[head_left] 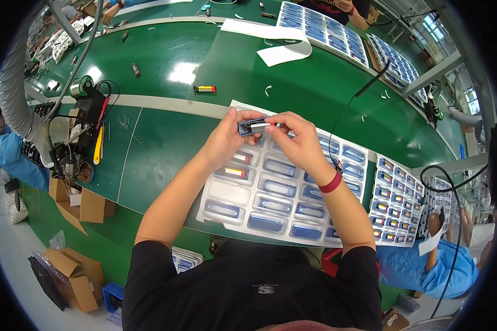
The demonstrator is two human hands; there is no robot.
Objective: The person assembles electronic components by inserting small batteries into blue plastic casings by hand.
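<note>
- The left hand and the right hand are both gripping one small blue case, fingers closed on it from opposite ends.
- The case is lying with its long axis running left to right, hanging between the two hands, just above the far edge of the clear plastic tray.
- Neither hand is nearer; each is touching one end, the right one pinching a silvery part at the case's right end.
- The tray is resting on the green tabletop, straight below the hands.
</note>
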